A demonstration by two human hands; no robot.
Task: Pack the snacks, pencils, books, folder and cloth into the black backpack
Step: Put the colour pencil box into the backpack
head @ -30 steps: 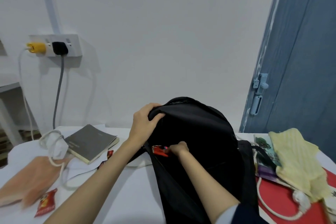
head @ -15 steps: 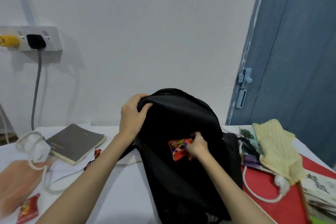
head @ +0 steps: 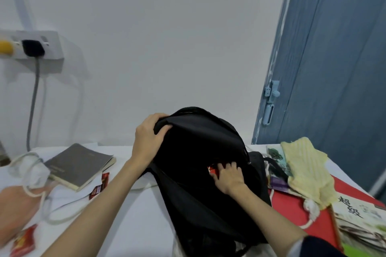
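1. Left of black backpack (head: 200, 152): grey book (head: 78, 166), stiff; grab by spine.
2. Left hand (head: 149, 137) grips soft backpack top, holding it upright.
3. Right hand (head: 228, 177) pinches light, crinkly red snack (head: 211, 170) at backpack opening.
4. Right of backpack: limp yellow cloth (head: 305, 168).

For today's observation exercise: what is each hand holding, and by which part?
The left hand grips the black backpack by its top edge. The right hand pushes a red snack packet into it, holding its right end.
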